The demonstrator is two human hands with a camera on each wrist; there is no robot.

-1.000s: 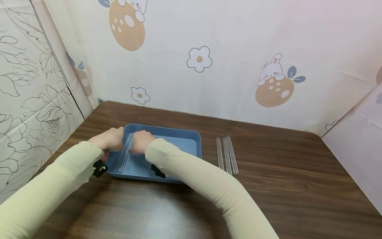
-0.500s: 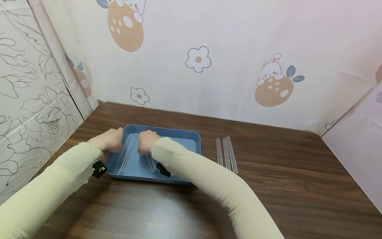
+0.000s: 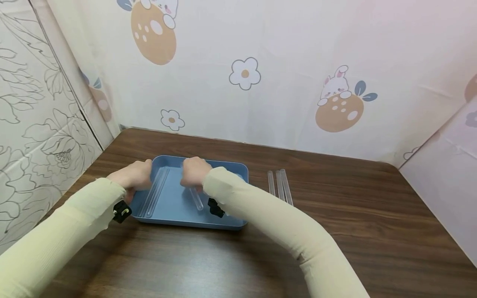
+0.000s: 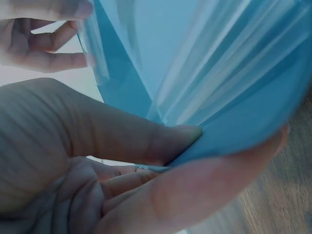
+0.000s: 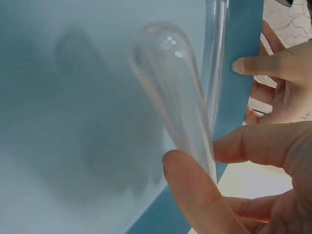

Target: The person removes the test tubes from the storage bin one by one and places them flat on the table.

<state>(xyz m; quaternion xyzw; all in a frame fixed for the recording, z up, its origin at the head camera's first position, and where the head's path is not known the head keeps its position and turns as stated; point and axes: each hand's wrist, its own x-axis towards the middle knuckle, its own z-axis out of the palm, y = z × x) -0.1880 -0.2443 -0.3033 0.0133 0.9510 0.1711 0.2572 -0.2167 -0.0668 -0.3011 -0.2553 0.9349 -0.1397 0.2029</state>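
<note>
My right hand (image 3: 195,171) pinches a clear test tube (image 3: 197,200) between thumb and fingers, above the floor of the blue tray (image 3: 179,223). In the right wrist view the tube's rounded end (image 5: 168,48) points away from the fingers, with its shadow on the tray. At the tray's left side, my left hand (image 3: 136,176) grips the rim, thumb inside and fingers outside. Along that side several clear test tubes (image 3: 155,194) lie side by side in the tray, close to the left thumb.
To the right of the tray, several more test tubes (image 3: 279,184) lie on the brown wooden table (image 3: 354,215), partly hidden by the right sleeve (image 3: 268,219). A patterned wall covering (image 3: 283,111) stands behind the table's far edge.
My right hand has moved rightward, away from the tubes at the tray's left side, carrying one test tube. The left hand keeps its grip on the rim.
</note>
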